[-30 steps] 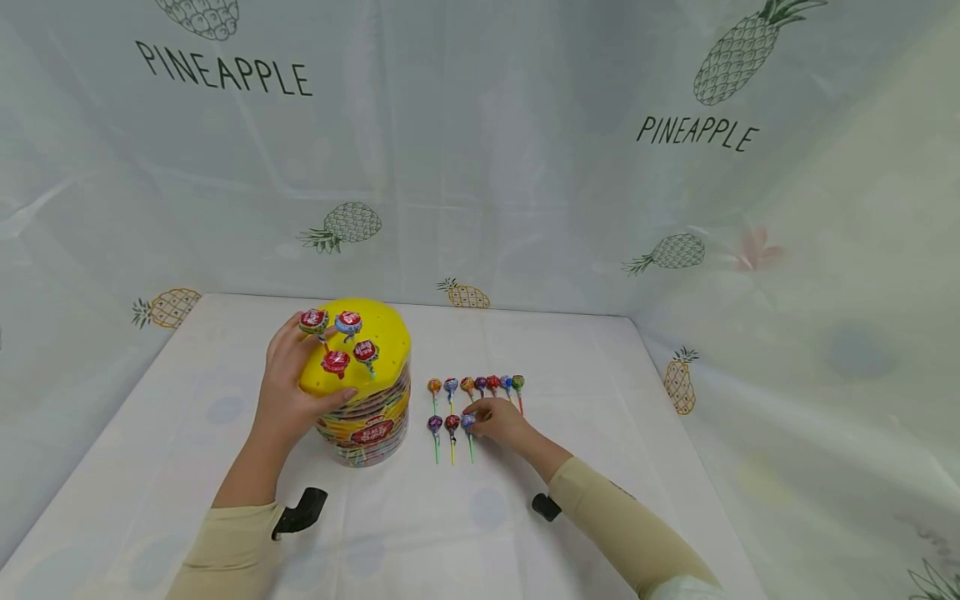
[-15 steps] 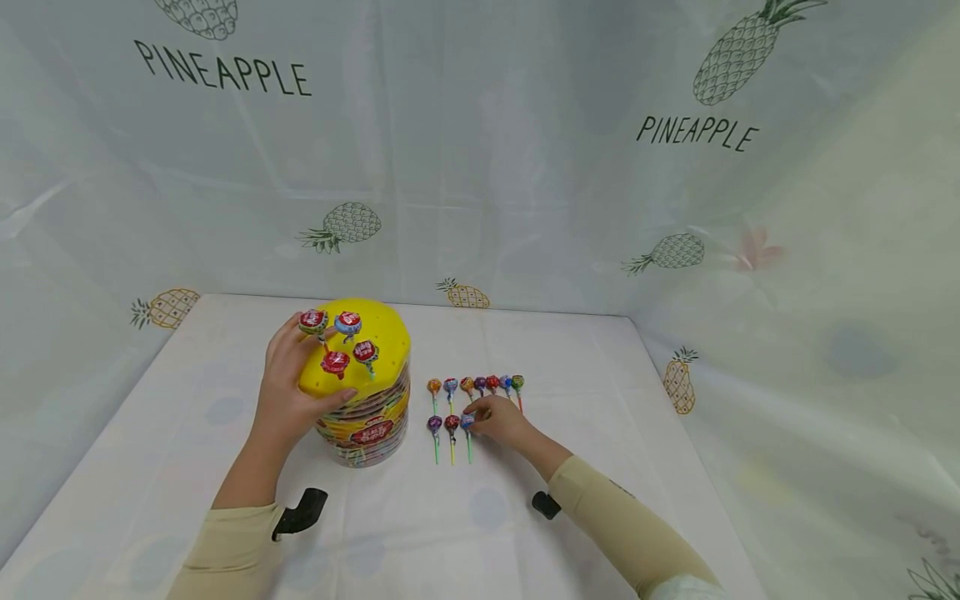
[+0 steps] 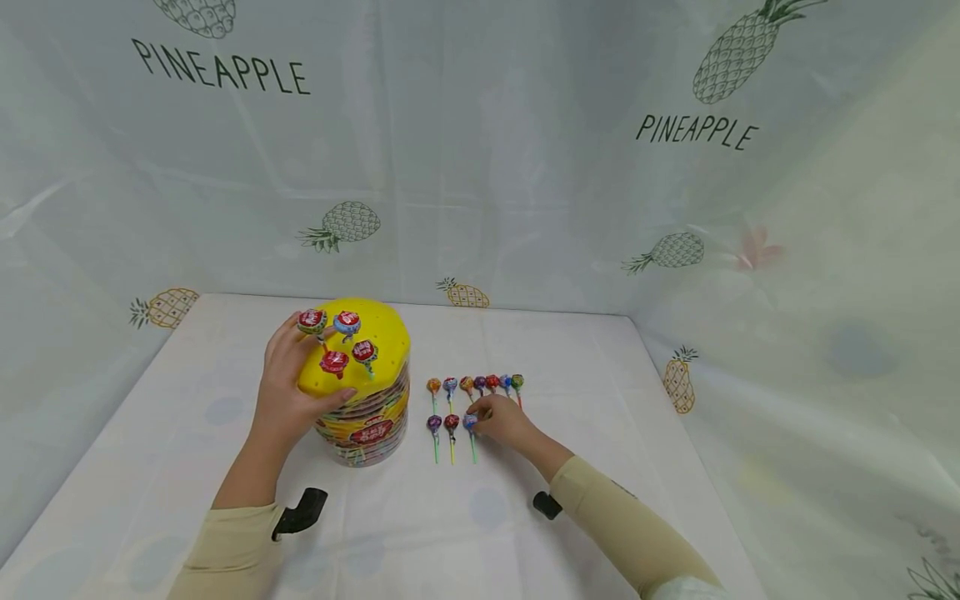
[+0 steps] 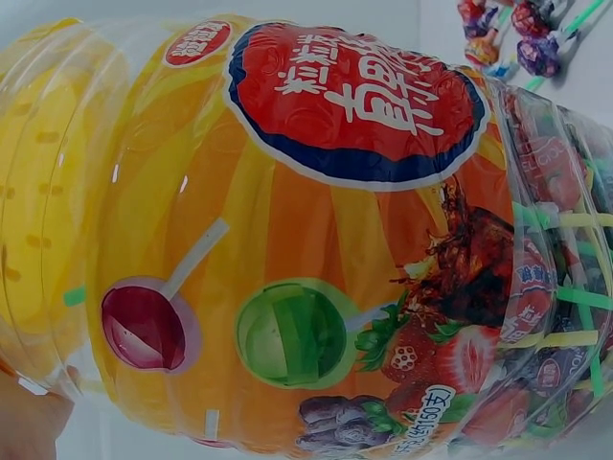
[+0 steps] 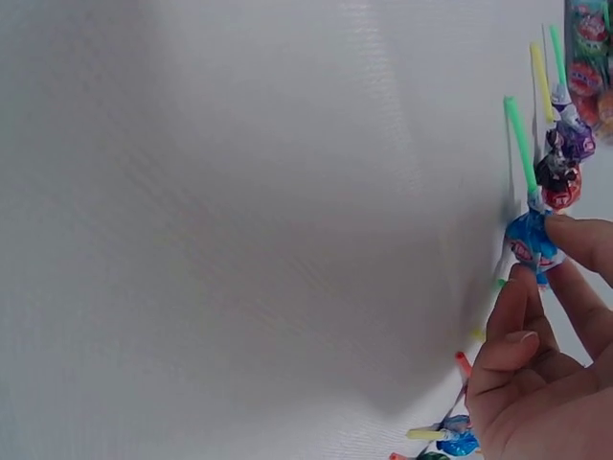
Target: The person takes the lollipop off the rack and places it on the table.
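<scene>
A large clear plastic jar (image 3: 375, 432) with a yellow lid (image 3: 390, 342) stands tilted on the left side of the table. My left hand (image 3: 288, 379) grips it by the lid, thumb in front and fingers at the far side. Several lollipops (image 3: 335, 362) stick up from the lid. In the right wrist view, my right hand (image 5: 546, 364) pinches the head of a blue lollipop (image 5: 532, 240) between thumb and fingers. Its green stick points toward me in the head view. Left of it lie a red lollipop (image 3: 452, 422) and a purple lollipop (image 3: 434, 423).
Behind my right hand runs a back row of lollipops with differently coloured wrappers, such as an orange one (image 3: 434, 385) and a green one (image 3: 517, 382). Some of their sticks are hidden by the hand. A white cloth (image 3: 420, 533) covers the table, and a pineapple-print curtain (image 3: 510, 167) surrounds it.
The blue lollipop has shifted slightly left, then slightly right, with the right hand's fingers on it. My left hand and the jar have hardly moved.
</scene>
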### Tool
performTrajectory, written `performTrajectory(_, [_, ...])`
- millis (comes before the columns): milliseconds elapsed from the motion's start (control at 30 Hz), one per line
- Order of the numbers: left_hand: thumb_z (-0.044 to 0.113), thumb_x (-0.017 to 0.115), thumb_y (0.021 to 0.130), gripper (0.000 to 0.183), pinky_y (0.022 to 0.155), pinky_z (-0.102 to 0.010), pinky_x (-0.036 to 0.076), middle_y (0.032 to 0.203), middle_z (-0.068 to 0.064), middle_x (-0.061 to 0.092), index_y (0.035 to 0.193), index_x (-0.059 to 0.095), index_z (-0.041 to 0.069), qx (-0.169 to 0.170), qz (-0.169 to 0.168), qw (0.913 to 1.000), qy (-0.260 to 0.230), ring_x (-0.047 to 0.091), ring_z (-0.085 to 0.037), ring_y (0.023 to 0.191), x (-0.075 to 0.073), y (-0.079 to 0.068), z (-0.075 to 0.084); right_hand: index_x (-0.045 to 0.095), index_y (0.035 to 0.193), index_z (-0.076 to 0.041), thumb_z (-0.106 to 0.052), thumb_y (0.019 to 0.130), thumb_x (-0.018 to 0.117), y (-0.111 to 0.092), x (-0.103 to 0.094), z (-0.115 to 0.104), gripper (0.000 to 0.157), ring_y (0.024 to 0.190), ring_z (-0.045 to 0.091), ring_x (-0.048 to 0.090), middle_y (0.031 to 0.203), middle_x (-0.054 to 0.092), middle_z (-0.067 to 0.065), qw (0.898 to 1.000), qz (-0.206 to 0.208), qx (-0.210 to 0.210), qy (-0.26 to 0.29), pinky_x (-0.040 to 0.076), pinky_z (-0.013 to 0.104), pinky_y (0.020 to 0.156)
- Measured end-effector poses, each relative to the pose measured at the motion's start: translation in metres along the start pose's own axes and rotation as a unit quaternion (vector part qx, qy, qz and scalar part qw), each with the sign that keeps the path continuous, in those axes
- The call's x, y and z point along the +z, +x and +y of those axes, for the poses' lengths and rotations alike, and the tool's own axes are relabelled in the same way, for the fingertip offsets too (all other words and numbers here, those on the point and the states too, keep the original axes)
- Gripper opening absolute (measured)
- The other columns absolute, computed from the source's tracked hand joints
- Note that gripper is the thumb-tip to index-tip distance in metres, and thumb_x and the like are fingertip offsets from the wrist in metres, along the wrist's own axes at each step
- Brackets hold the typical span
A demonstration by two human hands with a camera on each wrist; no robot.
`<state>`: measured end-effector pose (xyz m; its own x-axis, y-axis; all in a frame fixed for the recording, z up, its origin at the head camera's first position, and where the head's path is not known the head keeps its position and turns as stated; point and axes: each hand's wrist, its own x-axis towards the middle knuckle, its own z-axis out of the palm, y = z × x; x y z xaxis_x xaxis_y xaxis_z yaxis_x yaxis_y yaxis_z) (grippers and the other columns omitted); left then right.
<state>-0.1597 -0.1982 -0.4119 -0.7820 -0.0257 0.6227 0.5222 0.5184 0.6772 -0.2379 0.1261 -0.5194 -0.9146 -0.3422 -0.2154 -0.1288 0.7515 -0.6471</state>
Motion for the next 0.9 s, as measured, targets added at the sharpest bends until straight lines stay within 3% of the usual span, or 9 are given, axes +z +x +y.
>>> performTrajectory(233, [0.003,0.084,0.064,0.071,0.108,-0.068,0.020,0.143,-0.014,0.046,0.130,0.058,0.007,0.000,0.007,1.0000,-0.005,0.014,-0.030,0.145,0.001,0.000,0.000,0.073,0.106,-0.011,-0.011,0.083,0.077,0.002,0.001,-0.002,0.023,0.071,0.016,0.053,0.082,0.058,-0.001,1.000,0.000,0.006,0.012,0.047,0.027,0.058])
performTrajectory(533, [0.008,0.085,0.065,0.070,0.109,-0.067,0.018,0.142,-0.014,0.047,0.130,0.059,0.008,0.008,0.009,0.9999,-0.005,0.015,-0.030,0.144,0.000,0.000,-0.002,0.072,0.111,-0.012,-0.016,0.087,0.074,0.012,-0.019,-0.007,0.025,0.080,0.017,0.053,0.091,0.059,-0.001,0.999,0.038,0.003,0.033,0.047,0.028,0.061])
performTrajectory(767, [0.037,0.085,0.073,0.068,0.110,-0.066,0.016,0.139,-0.015,0.049,0.130,0.059,0.008,0.020,0.008,0.9998,-0.005,0.015,-0.030,0.144,0.000,0.000,-0.004,0.071,0.113,-0.012,-0.013,0.089,0.072,0.028,-0.037,-0.008,0.025,0.092,0.019,0.056,0.105,0.062,0.000,0.996,0.053,-0.064,0.034,0.051,0.033,0.076])
performTrajectory(900, [0.031,0.085,0.072,0.068,0.109,-0.066,0.017,0.139,-0.015,0.048,0.130,0.058,0.008,0.020,0.006,0.9998,0.001,0.015,-0.030,0.145,0.001,0.000,-0.004,0.071,0.113,-0.011,-0.008,0.089,0.071,0.037,-0.041,-0.005,0.024,0.107,0.021,0.057,0.112,0.062,0.000,0.995,0.034,-0.094,0.023,0.051,0.038,0.088])
